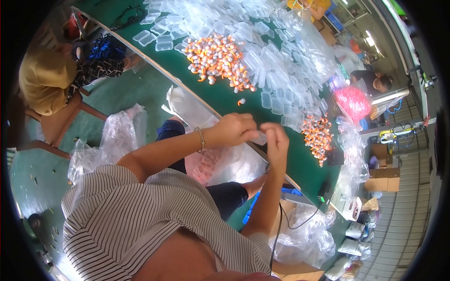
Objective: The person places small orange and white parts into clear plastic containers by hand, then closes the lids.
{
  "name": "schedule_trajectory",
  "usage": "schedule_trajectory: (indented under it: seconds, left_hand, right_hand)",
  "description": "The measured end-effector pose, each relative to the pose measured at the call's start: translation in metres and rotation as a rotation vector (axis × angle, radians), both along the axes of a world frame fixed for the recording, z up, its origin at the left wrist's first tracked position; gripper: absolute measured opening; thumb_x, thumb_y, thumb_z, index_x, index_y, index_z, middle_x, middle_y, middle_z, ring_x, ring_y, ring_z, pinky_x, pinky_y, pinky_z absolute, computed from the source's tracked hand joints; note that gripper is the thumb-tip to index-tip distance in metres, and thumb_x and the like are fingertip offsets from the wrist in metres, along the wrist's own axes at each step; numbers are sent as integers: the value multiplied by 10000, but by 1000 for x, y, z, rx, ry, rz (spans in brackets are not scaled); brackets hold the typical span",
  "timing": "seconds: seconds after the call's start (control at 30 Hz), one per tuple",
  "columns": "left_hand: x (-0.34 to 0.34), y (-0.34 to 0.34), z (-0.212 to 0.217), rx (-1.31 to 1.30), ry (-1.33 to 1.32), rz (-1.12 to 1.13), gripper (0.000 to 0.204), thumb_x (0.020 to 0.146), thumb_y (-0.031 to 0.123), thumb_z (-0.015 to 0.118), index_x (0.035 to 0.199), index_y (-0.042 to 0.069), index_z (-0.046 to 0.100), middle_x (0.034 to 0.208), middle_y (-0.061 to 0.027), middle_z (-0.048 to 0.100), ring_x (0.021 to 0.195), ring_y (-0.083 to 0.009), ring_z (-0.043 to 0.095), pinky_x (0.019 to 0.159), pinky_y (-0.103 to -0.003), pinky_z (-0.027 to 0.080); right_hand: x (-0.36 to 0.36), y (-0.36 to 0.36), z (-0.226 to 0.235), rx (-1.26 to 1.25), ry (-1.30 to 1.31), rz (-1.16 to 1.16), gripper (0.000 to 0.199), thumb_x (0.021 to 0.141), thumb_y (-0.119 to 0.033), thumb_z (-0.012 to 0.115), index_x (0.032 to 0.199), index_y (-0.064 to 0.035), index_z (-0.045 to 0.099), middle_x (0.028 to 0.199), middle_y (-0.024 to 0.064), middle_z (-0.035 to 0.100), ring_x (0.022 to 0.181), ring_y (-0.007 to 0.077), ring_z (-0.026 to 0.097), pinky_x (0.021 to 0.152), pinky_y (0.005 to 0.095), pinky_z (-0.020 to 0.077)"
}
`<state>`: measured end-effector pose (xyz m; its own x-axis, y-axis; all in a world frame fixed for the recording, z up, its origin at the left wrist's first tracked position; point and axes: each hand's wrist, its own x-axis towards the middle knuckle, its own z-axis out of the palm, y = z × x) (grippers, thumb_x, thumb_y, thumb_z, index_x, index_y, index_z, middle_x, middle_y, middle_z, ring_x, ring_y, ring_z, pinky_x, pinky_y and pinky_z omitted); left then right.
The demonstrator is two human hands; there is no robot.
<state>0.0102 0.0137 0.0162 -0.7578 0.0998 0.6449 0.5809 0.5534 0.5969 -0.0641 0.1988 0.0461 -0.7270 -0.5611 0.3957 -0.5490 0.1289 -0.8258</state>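
Both hands meet at the near edge of the green table (300, 180). Between them is a small clear plastic case (259, 137), partly covered by fingers. My left hand (233, 129), with a bracelet at its wrist, pinches the case from the left. Closed on its right side is my right hand (275, 136); whether anything lies inside the case cannot be made out. Beyond my left hand, one small orange-and-grey piece (241, 101) lies apart from a large pile of such pieces (218, 61). A smaller orange-and-grey pile (318, 138) sits right of my right hand.
Clear plastic cases (281, 79) are heaped across the far side of the table. A pink bag (351, 104) and clear bags line the right end. Below the edge hangs a white bag (187, 108). Another person (47, 75) sits at the left; cartons (382, 180) stand at right.
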Motion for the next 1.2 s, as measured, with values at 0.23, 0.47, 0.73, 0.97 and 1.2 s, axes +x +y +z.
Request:
schedule_trajectory:
  seconds: [0.23,0.47,0.73,0.97,1.2]
  left_hand:
    - [25,2,-1,-199,38,44,230,816,247,699,937,67,620,847,-79,583,760,-302,609,681,-422,483]
    - [-29,-40,4,-193,50,408,193,806,161,698,965,80,623,918,-96,618,811,-297,640,698,-408,516]
    - [-23,-20,10,-93,-191,364,123,801,169,692,844,69,635,793,-99,608,772,-311,640,681,-417,512]
    - [-21,-25,2,-239,-20,275,124,828,97,654,949,77,668,884,-93,600,834,-294,624,744,-401,502]
    - [-23,-28,3,-5,-110,110,117,850,65,659,964,44,675,892,-94,628,724,-249,637,661,-350,519]
  right_hand:
    - [-40,-18,6,603,912,-576,135,782,-151,729,905,-107,695,1053,56,595,1014,302,560,838,443,427]
    - [5,6,7,268,627,-155,190,717,45,690,865,-73,675,936,100,611,873,315,598,760,400,495]
    - [-56,70,0,352,564,-713,180,780,4,613,920,-86,683,985,145,642,897,339,619,755,433,498]
    - [-101,83,-19,840,423,-1137,160,830,-208,644,967,-139,688,1072,92,639,985,329,610,801,486,493]
    - [-77,89,-15,622,536,-1056,81,781,-142,670,860,-123,670,931,96,680,858,318,652,711,430,511]
